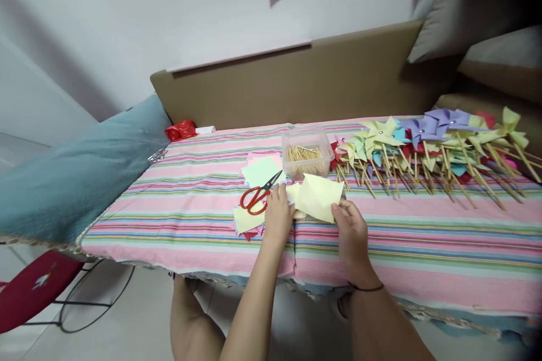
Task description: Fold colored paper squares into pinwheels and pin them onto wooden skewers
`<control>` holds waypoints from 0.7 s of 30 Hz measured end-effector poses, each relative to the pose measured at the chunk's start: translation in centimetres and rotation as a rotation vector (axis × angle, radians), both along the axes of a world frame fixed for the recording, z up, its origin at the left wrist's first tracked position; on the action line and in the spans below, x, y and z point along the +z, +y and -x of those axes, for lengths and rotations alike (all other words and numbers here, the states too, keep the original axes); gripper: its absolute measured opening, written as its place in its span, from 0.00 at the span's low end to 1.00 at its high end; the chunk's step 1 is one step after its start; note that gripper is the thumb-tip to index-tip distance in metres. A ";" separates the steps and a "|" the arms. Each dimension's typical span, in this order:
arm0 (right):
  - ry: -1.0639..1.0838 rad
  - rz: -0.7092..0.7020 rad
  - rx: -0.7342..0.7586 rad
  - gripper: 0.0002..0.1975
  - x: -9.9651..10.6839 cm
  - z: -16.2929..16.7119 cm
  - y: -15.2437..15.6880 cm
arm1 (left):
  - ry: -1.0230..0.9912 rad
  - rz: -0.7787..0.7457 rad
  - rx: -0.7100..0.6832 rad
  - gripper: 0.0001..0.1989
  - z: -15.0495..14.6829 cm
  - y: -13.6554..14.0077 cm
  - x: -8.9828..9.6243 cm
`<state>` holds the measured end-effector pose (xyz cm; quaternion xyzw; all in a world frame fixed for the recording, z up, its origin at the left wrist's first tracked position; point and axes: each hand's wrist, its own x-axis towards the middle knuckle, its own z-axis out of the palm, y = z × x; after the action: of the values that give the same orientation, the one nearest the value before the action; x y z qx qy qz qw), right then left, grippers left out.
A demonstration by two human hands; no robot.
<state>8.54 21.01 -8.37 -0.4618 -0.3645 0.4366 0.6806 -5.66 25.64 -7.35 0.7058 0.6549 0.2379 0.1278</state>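
From the hands, pinwheels point(381, 132) at two o'clock look finished; green paper point(259, 171) at ten and sticks point(302, 154) at twelve lie unassembled; the right hand point(350, 227) pinches a yellow sheet point(319, 197) at twelve; the left hand's point(279, 211) grip I cannot tell

Sheet point(319, 197): smooth, matt paper. Slips point(260, 171): matt paper. Scissors point(263, 187): glossy plastic handles, metal blades point(273, 179). Box point(329, 159): clear, shiny plastic. Sticks point(302, 152): bare wood, matt. Pinwheels point(383, 132): matt paper. Cover point(169, 203): soft, matt cloth. Bundle point(180, 131): glossy, plastic-like. Wall point(127, 22): smooth, matt. Floor point(148, 338): smooth, faintly glossy. Cushion point(453, 5): matt cloth.
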 end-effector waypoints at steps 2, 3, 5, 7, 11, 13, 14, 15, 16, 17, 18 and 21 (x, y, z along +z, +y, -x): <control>0.088 0.034 0.027 0.11 0.2 -0.6 -1.9 | -0.293 -0.078 -0.029 0.25 -0.4 -2.6 1.1; 0.127 0.043 0.033 0.11 0.3 -0.8 -3.0 | -0.483 -0.063 -0.031 0.21 -0.6 -4.1 1.6; 0.195 0.049 0.035 0.11 0.8 -1.4 -5.2 | -0.816 0.009 0.036 0.13 -1.0 -7.3 2.5; 0.228 0.042 0.030 0.12 1.4 -1.9 -7.5 | -1.058 0.100 0.123 0.14 -1.5 -10.3 3.3; 0.092 0.014 -0.002 0.13 2.9 -3.5 -11.4 | -1.333 0.208 0.187 0.19 -2.9 -15.2 4.6; -0.090 -0.044 -0.012 0.10 3.5 -4.5 -13.1 | -1.444 0.270 0.123 0.21 -3.7 -17.1 5.3; -0.194 -0.104 -0.017 0.06 3.9 -5.1 -13.8 | -1.510 0.314 0.072 0.21 -4.1 -18.0 5.7; -0.299 -0.177 -0.030 0.02 4.2 -5.6 -14.6 | -1.578 0.356 0.021 0.23 -4.5 -18.9 6.1; -0.403 -0.252 -0.048 0.04 4.6 -6.1 -15.2 | -1.642 0.393 -0.023 0.25 -4.8 -19.7 6.5; -0.499 -0.319 -0.070 0.07 5.0 -6.5 -15.9 | -1.693 0.425 -0.062 0.27 -5.0 -20.4 6.9; -0.579 -0.369 -0.095 0.09 5.4 -6.9 -16.5 | -1.727 0.448 -0.096 0.29 -5.2 -21.1 7.3; -0.704 -0.429 -0.145 0.11 6.4 -7.5 -17.9 | -1.683 0.452 -0.201 0.29 -5.1 -22.7 8.6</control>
<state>16.05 3.07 -1.94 -0.4552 -0.6241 0.1175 0.6241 -0.58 2.95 1.27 0.3082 0.3093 0.5318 0.7256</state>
